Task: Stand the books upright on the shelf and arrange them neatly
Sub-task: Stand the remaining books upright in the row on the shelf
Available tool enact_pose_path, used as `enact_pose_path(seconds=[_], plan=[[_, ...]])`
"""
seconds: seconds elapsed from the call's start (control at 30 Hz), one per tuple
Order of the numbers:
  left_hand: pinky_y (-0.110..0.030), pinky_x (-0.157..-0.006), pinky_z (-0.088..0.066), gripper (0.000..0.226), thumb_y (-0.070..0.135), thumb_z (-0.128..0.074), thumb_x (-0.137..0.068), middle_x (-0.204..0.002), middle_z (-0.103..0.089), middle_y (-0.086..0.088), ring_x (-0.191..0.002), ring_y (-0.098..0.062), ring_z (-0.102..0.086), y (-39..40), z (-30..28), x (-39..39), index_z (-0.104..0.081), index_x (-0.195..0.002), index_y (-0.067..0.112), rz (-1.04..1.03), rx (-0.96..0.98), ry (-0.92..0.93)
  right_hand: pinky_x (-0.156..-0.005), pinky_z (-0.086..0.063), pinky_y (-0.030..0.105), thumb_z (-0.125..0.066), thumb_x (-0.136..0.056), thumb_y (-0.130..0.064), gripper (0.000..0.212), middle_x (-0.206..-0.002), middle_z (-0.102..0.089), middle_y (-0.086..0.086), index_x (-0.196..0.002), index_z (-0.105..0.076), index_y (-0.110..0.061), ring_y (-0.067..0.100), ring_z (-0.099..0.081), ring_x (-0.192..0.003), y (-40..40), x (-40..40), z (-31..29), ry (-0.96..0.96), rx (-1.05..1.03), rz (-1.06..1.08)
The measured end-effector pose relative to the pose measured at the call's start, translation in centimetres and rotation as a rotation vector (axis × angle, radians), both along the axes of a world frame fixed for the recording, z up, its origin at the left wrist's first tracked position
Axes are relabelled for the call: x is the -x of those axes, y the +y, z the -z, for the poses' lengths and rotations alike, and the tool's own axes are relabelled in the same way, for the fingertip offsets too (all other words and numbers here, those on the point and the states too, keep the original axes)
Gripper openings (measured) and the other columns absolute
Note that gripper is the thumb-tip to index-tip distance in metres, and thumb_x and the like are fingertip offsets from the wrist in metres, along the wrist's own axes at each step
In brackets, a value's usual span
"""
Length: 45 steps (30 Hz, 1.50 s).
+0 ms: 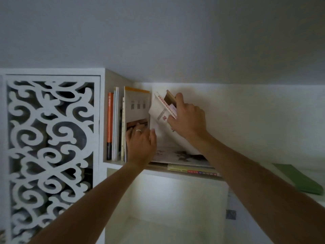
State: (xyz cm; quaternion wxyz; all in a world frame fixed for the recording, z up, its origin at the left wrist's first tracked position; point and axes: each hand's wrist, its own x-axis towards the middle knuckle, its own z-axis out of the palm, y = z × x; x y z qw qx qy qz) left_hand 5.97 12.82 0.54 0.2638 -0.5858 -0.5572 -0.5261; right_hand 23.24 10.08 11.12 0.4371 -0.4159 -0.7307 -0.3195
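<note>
Your right hand is clamped on 1 tilted white paperback with a red-lettered spine, its print too blurred to read, above the white shelf board. Your left hand, fingers spread and wearing 1 ring, presses flat on the upright yellow-topped white book. Left of it stands 1 orange-spined book. Several flat books lie stacked beneath; 1 green book lies well apart.
</note>
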Motion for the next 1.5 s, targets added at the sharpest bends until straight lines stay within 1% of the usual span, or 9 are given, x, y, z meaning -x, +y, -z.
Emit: enact_pose_path(seconds=[0.17, 0.33, 0.57, 0.8, 1.03, 1.13, 1.27, 1.4, 1.5], plan=[[-0.026, -0.116, -0.018, 0.077, 0.061, -0.004, -0.105, -0.122, -0.071, 0.005, -0.131, -0.010, -0.053, -0.1, 0.2, 0.8, -0.072, -0.111, 0.026, 0.245, -0.100, -0.081, -0.063, -0.057, 0.031, -0.067, -0.091, -0.053, 0.064, -0.114, -0.070, 0.010, -0.135, -0.039, -0.015, 0.026, -0.072, -0.086, 1.5, 8.9, 0.1, 0.281, 0.146, -0.202], [-0.037, -0.123, -0.018, 0.069, 0.058, -0.010, -0.108, -0.146, -0.060, -0.001, -0.144, -0.014, -0.043, 0.1, 1.3, 3.0, -0.057, -0.142, 0.020, 0.214, -0.038, 0.162, -0.082, -0.057, 0.036, -0.077, -0.077, -0.063, 0.092, -0.138, -0.057, 0.006, -0.145, -0.031, -0.021, 0.025, -0.064, -0.109, 2.6, 7.5, 0.9, 0.113, 0.597, -0.429], [-0.024, -0.108, -0.014, 0.059, 0.048, -0.030, -0.096, -0.143, -0.055, -0.005, -0.140, -0.018, -0.039, 0.7, 0.3, 2.4, -0.056, -0.143, 0.023, 0.117, 0.009, 0.145, -0.096, -0.050, 0.037, -0.071, -0.077, -0.072, 0.096, -0.144, -0.055, 0.003, -0.152, -0.030, -0.028, 0.025, -0.061, -0.117, 1.2, -0.6, 2.1, -0.108, 0.999, -0.140], [-0.041, -0.119, -0.019, 0.066, 0.046, -0.028, -0.093, -0.156, -0.038, -0.006, -0.150, -0.017, -0.027, 0.3, -0.4, 1.9, -0.044, -0.152, 0.023, 0.169, 0.005, 0.111, -0.061, -0.041, 0.030, -0.065, -0.087, -0.044, 0.046, -0.106, -0.068, 0.012, -0.118, -0.050, -0.013, 0.026, -0.055, -0.074, -0.3, 0.6, 4.2, -0.183, 0.432, 0.011], [-0.048, -0.114, -0.043, 0.056, 0.033, -0.047, -0.109, -0.158, -0.025, -0.012, -0.142, -0.026, -0.038, 0.2, -0.4, 3.6, -0.032, -0.159, 0.013, 0.305, -0.181, 0.077, -0.046, -0.034, 0.005, -0.062, -0.096, -0.041, 0.046, -0.113, -0.071, 0.012, -0.127, -0.050, -0.008, 0.026, -0.069, -0.084, 0.2, 6.6, 6.5, 0.380, 0.321, -0.263], [-0.044, -0.104, -0.055, 0.059, 0.031, -0.039, -0.110, -0.161, -0.016, -0.004, -0.138, -0.019, -0.045, -0.4, -0.7, 4.0, -0.017, -0.163, 0.017, 0.487, -0.244, -0.142, -0.065, -0.044, 0.002, -0.047, -0.101, -0.056, 0.064, -0.123, -0.068, 0.009, -0.148, -0.033, -0.015, 0.022, -0.071, -0.096, 1.0, 8.9, 7.7, 0.311, 0.399, -0.469], [-0.051, -0.111, -0.048, 0.069, 0.045, -0.034, -0.109, -0.165, -0.008, -0.004, -0.150, -0.026, -0.032, -0.1, -0.2, 5.0, -0.004, -0.165, 0.018, 0.519, -0.222, -0.072, -0.116, -0.040, 0.045, -0.049, -0.101, -0.055, 0.077, -0.164, -0.023, -0.012, -0.153, 0.007, -0.058, 0.015, -0.037, -0.145, 2.0, 8.4, 7.7, 0.207, 0.909, -0.872], [-0.048, -0.128, -0.023, 0.093, 0.048, -0.057, -0.102, -0.169, 0.001, -0.017, -0.159, -0.027, -0.008, 0.1, 0.2, 4.4, -0.002, -0.164, 0.005, 0.260, -0.228, 0.039, -0.105, -0.050, 0.039, -0.075, -0.087, -0.044, 0.121, -0.153, -0.048, -0.002, -0.149, 0.029, -0.054, 0.016, -0.062, -0.122, 2.9, 5.8, 6.7, -0.060, 0.954, -0.655], [-0.049, -0.129, -0.015, 0.073, 0.034, -0.060, -0.102, -0.168, -0.009, -0.024, -0.159, -0.035, -0.010, 0.1, 0.3, 4.8, -0.026, -0.161, 0.007, 0.049, -0.370, 0.344, -0.092, -0.057, 0.037, -0.074, -0.090, -0.037, 0.125, -0.127, -0.067, 0.008, -0.149, 0.036, -0.042, 0.018, -0.071, -0.095, 3.6, 6.4, 7.0, -0.124, 0.865, -0.507]])
